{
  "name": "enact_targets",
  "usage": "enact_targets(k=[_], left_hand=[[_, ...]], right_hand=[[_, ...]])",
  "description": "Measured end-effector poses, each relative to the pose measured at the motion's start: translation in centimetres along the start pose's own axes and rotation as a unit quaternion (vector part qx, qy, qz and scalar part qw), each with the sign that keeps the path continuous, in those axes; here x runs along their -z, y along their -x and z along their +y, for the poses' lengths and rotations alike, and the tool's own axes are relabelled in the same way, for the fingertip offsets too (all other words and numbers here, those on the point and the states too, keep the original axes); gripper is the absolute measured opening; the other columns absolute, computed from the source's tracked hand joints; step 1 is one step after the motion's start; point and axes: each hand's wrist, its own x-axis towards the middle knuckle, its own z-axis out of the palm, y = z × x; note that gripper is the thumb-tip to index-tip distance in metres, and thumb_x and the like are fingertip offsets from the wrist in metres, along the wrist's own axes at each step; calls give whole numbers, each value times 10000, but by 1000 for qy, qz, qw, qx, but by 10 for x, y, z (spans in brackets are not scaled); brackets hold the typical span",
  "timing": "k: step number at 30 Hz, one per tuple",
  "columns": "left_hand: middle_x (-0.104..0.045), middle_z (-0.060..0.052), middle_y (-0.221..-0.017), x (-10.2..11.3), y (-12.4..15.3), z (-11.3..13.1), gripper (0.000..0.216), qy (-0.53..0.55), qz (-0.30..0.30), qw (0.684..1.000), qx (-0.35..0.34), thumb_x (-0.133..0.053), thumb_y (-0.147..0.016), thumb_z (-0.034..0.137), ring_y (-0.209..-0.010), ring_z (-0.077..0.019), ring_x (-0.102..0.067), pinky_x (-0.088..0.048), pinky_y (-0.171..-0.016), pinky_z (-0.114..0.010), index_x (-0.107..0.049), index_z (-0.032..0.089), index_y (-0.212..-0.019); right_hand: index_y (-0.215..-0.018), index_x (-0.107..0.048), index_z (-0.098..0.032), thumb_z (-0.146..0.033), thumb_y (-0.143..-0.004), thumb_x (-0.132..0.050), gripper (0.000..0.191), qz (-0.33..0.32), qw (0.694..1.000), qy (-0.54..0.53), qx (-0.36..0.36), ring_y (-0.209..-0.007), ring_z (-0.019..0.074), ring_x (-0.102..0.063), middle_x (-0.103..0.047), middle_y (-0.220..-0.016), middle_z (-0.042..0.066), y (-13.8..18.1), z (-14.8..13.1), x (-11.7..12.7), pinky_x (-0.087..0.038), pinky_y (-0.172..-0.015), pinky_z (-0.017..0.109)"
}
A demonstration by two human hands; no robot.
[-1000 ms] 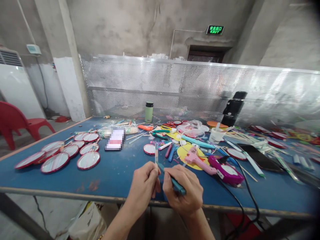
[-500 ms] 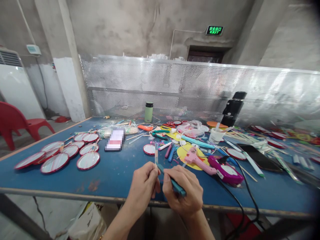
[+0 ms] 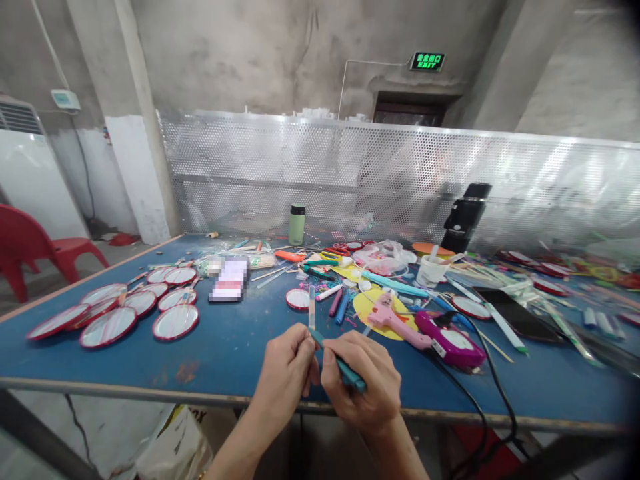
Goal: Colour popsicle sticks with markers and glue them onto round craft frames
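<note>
Pinched upright in my left hand (image 3: 287, 367) is a flat wooden craft stick (image 3: 312, 310), its upper part pale and bluish. My right hand (image 3: 363, 377) is closed around a teal marker pen (image 3: 353, 377), slanted so that its tip end meets the stick just above my left thumb. Whether the tip presses on the stick is too small to tell. Just beyond the stick lies a small red-rimmed disc (image 3: 298, 299). Beside it are a white marker (image 3: 329, 292), a dark pink marker (image 3: 337, 303) and a blue marker (image 3: 343, 309).
Several red-rimmed discs (image 3: 109, 327) lie at the left, near a phone (image 3: 230, 280). On the right are a pink glue gun (image 3: 395, 320) on a yellow disc, a purple device (image 3: 453, 340) with cables, and a dark phone (image 3: 517, 313). A green bottle (image 3: 297, 225) stands at the back.
My right hand and the teal marker have shifted slightly left, bringing the tip end closer to the stick. My left hand has hardly moved.
</note>
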Motion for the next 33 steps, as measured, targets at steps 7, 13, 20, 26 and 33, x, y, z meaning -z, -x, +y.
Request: enact_targets(k=[7, 13, 20, 26, 33], left_hand=[[-459, 85, -407, 0, -1, -2, 279, 5, -5, 1000, 0, -481, -879, 385, -364, -99, -406, -302, -421, -197, -466, 217, -658], [-497, 79, -424, 0, -2, -5, 271, 23, -15, 1000, 10, -481, -887, 411, -349, -91, -386, -297, -411, -196, -496, 209, -707], [-487, 81, -417, 0, -1, -4, 266, 19, -9, 1000, 6, -487, -881, 393, -350, -94, -386, -299, -415, -199, -493, 213, -686], [-474, 81, -409, 0, -1, -1, 265, 9, -4, 1000, 4, -486, -874, 399, -363, -103, -407, -310, -423, -203, -493, 216, -683], [-464, 81, -410, 1, 0, -1, 283, 6, -6, 1000, 3, -483, -866, 395, -361, -98, -403, -302, -422, -200, -461, 220, -645]], right_hand=[[-890, -620, -153, -38, -843, -582, 129, 16, 999, 33, 2, -602, 133, -604, -652, -699, 18, -1, -1, 1, -480, -608, 283], [-867, -624, -148, -25, -824, -597, 133, 43, 998, 43, -3, -596, 131, -601, -641, -684, 16, 1, 1, 1, -485, -612, 282], [-867, -618, -158, -47, -840, -592, 117, 33, 998, 52, -5, -605, 140, -614, -654, -686, 19, 1, 1, 1, -485, -615, 289], [-869, -617, -165, -60, -850, -584, 112, 30, 998, 54, -2, -603, 140, -619, -656, -683, 15, 1, 1, 1, -492, -615, 287], [-881, -625, -165, -71, -858, -582, 106, 20, 999, 44, 0, -621, 142, -626, -667, -703, 15, 0, 0, 0, -504, -639, 288]])
